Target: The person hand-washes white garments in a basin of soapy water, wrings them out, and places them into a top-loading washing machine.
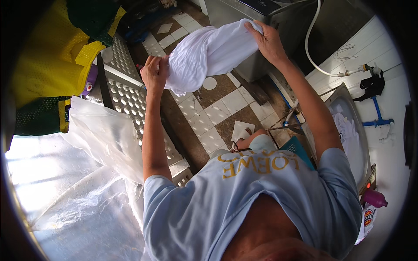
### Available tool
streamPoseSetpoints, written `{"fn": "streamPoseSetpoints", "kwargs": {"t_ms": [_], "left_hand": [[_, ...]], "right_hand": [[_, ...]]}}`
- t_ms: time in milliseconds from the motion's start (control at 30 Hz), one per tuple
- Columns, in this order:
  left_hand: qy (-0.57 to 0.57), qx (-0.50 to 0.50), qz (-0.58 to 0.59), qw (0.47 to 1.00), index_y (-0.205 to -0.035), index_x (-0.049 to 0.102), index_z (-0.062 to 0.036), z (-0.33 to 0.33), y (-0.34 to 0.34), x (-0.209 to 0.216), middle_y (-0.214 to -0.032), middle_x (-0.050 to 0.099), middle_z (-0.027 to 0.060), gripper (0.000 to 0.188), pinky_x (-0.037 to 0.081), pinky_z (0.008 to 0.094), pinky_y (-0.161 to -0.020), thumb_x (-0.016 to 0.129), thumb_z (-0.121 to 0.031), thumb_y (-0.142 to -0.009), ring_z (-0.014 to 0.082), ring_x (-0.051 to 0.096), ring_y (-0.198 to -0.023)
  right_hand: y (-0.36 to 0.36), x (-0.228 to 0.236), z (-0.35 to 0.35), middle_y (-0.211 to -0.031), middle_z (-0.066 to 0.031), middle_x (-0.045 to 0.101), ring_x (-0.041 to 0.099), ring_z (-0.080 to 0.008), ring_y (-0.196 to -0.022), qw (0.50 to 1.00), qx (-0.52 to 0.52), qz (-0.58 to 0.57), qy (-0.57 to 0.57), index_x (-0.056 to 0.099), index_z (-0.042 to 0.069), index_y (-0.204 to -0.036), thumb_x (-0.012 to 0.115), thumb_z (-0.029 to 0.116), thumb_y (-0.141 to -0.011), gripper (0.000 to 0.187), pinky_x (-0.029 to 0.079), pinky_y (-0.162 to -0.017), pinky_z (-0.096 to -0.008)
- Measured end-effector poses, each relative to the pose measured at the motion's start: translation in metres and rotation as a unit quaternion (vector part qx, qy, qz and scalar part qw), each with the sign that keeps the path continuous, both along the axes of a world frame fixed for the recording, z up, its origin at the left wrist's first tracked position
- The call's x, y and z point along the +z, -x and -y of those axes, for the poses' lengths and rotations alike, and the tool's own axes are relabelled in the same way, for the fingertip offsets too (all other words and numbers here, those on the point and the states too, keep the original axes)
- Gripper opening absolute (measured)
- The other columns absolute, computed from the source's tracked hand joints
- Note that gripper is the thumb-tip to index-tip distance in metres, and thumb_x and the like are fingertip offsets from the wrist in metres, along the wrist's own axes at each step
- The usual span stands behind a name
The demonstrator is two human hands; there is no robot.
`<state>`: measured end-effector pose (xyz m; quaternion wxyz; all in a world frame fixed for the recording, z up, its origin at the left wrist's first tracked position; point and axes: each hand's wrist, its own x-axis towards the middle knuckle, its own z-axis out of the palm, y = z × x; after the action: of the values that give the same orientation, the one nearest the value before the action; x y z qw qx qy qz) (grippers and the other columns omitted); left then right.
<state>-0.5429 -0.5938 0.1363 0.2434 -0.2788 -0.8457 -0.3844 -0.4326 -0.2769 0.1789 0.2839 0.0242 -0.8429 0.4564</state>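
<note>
A white cloth garment (209,52) is stretched out in the air between my two hands, its folds bunched toward the left. My left hand (154,74) is closed on its left end, fingers curled into the fabric. At the upper right end, my right hand (267,41) pinches the garment between thumb and fingers. The cloth hangs above the tiled floor, in front of a grey washing machine (261,52). What kind of garment it is, the folds hide.
At right, a sink (363,148) holds white cloth (346,135); a white hose (310,52) runs to a tap (370,69). On the left are a perforated white panel (126,95), yellow-green mesh clothing (48,56) and clear plastic sheeting (87,195). A purple bottle (374,198) stands lower right. Patterned tiles (215,112) cover the floor.
</note>
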Motion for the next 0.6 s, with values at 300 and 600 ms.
{"fn": "streamPoseSetpoints", "kwargs": {"t_ms": [300, 600], "left_hand": [[-0.075, -0.029, 0.09, 0.993, -0.105, 0.055, 0.0013, -0.058, 0.081, -0.045, -0.101, 0.053, 0.0155, 0.046, 0.04, 0.0322, -0.086, 0.05, -0.043, -0.093, 0.0233, 0.05, -0.094], [-0.545, 0.057, 0.342, 0.763, -0.086, 0.061, -0.0101, -0.049, 0.155, -0.166, -0.078, 0.058, -0.0025, 0.025, 0.038, 0.0216, -0.058, 0.053, -0.033, -0.094, 0.0058, 0.049, -0.065]], "right_hand": [[0.142, -0.006, 0.025, -0.075, 0.0066, 0.057, 0.049, -0.0027, -0.072, 0.899, 0.313, 0.003, 0.308, 0.065, 0.006, -0.093, 0.057, 0.036, -0.092, 0.03, 0.043, -0.07, -0.0208], [0.237, -0.018, -0.003, -0.074, 0.0033, 0.059, 0.052, -0.0028, -0.068, 0.873, 0.338, 0.162, 0.313, 0.064, 0.005, -0.089, 0.063, 0.029, -0.089, 0.024, 0.044, -0.064, -0.0209]]}}
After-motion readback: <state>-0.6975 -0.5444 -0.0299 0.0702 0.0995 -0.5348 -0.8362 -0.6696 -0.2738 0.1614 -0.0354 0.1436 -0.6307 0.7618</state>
